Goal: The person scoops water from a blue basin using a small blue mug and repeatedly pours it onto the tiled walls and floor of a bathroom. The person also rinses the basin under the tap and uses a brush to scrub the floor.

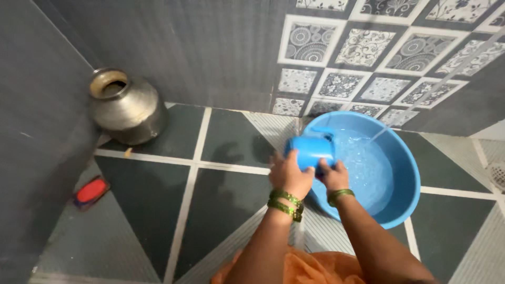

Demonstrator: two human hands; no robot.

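Both hands grip a blue mug (pixel 311 150) over the near rim of a blue basin (pixel 405 173) on the tiled floor (pixel 221 210). The left hand (pixel 289 176) wraps its side and the right hand (pixel 333 174) clasps its base, tilting it above the water. A thin stream falls into the basin.

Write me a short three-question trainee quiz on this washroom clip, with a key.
1. True or false: both hands grip the blue mug over the blue basin.
2. Where does the metal pot stand? A) in the basin B) in the floor corner by the walls C) on a shelf
3. Fill in: the red brush lies on the ____.

Key: 1 true: left hand and right hand both hold it. 2 B. 3 floor, by the left wall.
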